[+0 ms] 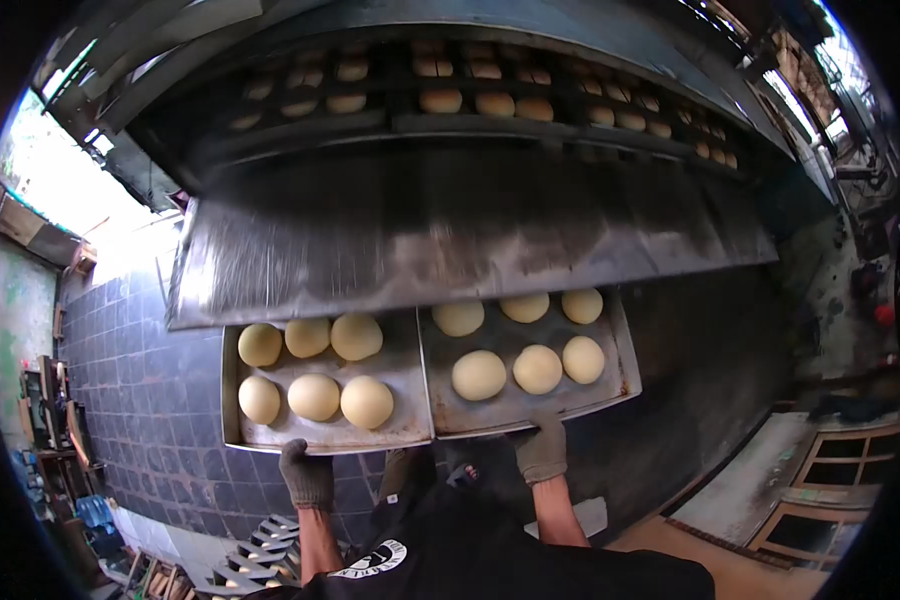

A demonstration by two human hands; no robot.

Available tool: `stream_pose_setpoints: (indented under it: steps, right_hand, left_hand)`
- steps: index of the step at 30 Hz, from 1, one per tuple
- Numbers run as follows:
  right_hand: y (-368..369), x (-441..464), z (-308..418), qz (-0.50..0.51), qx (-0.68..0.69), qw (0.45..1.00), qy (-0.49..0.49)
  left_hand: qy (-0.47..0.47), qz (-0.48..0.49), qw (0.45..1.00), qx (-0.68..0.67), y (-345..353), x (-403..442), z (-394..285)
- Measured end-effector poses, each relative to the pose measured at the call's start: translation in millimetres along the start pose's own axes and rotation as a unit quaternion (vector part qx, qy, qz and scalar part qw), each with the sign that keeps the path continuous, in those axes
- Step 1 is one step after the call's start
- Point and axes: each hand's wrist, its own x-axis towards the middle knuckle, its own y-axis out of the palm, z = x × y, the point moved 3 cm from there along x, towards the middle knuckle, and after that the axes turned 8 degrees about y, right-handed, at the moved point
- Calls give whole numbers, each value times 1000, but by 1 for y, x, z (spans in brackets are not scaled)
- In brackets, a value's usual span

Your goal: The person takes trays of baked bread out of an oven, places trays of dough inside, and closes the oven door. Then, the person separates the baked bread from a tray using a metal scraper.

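Observation:
Side by side, two metal trays hold several pale, round dough balls each. My left hand [307, 477], in a dark knitted glove, grips the front edge of the left tray [410, 425]. The front edge of the right tray [625, 365] is held by my gloved right hand [543, 450]. Fingers of both hands are partly hidden beneath the trays. Above the far edges of the trays lies a lowered metal oven door [450, 240], which covers part of them from view. Behind it, browned buns [440, 101] stand in rows inside the dark oven [395, 125].
Dark tiled floor [150, 370] spreads to the left. At the lower left are a rack [270, 550] with dough pieces and a blue plastic container [95, 512]. Wooden window frames [840, 470] stand at the right. The open oven door spans the space ahead.

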Motion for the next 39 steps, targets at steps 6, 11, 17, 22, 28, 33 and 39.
stream_pose_setpoints:
  steps: [6, 11, 17, 22, 28, 33, 39]
  right_hand:
    - [86, 157, 18, 59, 304, 947, 87]
    - [96, 266, -24, -30, 144, 988, 46]
    - [107, 258, -29, -74, 50, 991, 97]
    - [114, 277, -42, -90, -47, 989, 105]
    - [124, 332, -62, -90, -170, 977, 92]
    - [132, 373, -76, -80, -259, 959, 79]
    - [137, 384, -82, -58, -345, 934, 72]
  left_hand:
    - [163, 27, 843, 513, 86, 158, -1]
    - [114, 9, 876, 469, 104, 254, 6]
    - [103, 24, 834, 542, 102, 254, 24]
    - [92, 59, 785, 609, 101, 161, 87]
    - [42, 104, 744, 659, 92, 92, 122]
    - [42, 132, 720, 680, 91, 113, 119]
    - [49, 156, 694, 701, 85, 140, 120]
